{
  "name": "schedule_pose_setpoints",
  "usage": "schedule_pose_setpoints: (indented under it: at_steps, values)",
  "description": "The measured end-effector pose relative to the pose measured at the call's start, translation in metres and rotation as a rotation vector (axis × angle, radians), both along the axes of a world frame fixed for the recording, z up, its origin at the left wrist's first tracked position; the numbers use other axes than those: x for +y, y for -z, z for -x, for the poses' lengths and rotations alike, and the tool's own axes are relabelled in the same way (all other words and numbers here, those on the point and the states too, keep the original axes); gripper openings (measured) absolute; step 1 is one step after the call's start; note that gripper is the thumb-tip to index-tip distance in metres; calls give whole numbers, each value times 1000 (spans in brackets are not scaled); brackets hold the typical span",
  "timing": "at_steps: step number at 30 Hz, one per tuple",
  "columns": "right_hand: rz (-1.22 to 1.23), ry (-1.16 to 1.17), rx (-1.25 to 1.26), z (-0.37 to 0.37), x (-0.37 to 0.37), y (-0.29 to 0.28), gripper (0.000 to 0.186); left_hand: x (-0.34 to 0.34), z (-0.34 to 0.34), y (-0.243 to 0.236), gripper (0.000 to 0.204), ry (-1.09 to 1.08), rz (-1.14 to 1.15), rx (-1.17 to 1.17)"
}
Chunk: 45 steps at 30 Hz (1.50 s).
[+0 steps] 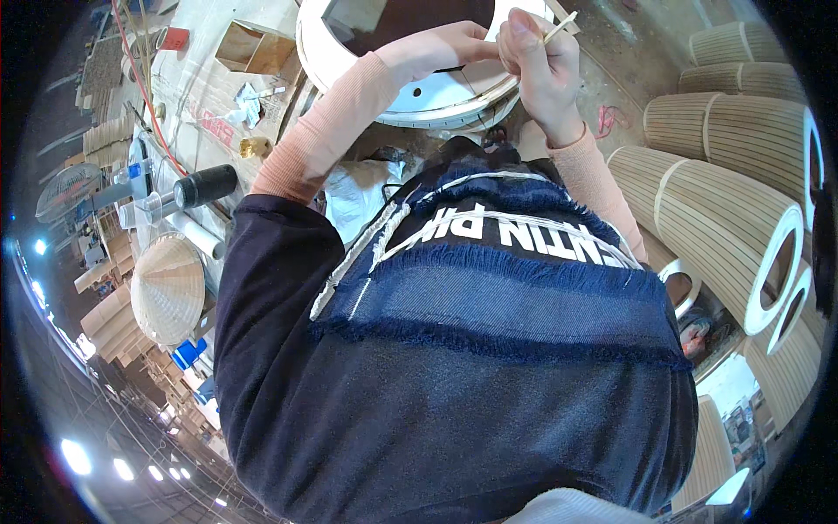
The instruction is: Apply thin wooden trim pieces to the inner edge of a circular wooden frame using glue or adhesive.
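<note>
My left hand (445, 44) reaches out in a pink sleeve and lies over the rim of a white round frame (325, 54), fingers curled onto its edge. Close beside it, my right hand (541, 63) pinches a thin pale wooden stick (560, 26) whose tip points up and to the right, over the same rim. Inside the frame sits a flat white disc with small holes (436, 92). My dark blue fringed top fills the lower middle of the view and hides whatever lies below the hands.
Several slatted wooden drums with white rings (724, 201) are stacked on the right. On the cluttered bench to the left are a small open wooden box (253, 48), a black cylindrical tool (205, 185), a red cable (144, 87) and a woven conical hat (166, 288).
</note>
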State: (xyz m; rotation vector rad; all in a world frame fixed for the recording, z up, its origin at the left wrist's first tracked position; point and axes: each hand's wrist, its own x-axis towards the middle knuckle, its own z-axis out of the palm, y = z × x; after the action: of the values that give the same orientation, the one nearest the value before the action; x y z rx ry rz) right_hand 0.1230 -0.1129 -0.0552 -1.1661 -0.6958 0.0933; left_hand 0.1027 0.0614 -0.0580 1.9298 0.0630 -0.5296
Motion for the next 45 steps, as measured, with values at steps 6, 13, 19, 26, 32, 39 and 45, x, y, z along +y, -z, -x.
schedule_pose_setpoints:
  at_steps: [6, 13, 19, 26, 32, 39, 45]
  values:
    - [13, -151, 25, -1, -19, -18, 27, -6, 8, -22, 73, -61, 33, 24]
    - [-99, 192, 47, 5, -58, -5, 35, -14, 31, -64, 62, 7, 74, -34]
    - [18, 312, 267, 24, -71, 16, 30, -59, 40, -77, 72, -14, -550, -281]
    - [24, 258, 186, 27, -60, 6, 24, -65, 34, -73, 62, -117, -753, -290]
    - [320, 152, -156, 18, -44, -42, 31, -52, 42, -51, 40, -63, -733, -417]
    - [354, 56, -149, 17, -23, -51, 27, -50, 50, -46, 25, -60, -631, -662]
    - [344, -6, -125, 17, -23, -44, 24, -58, 49, -58, 25, -119, -575, -489]
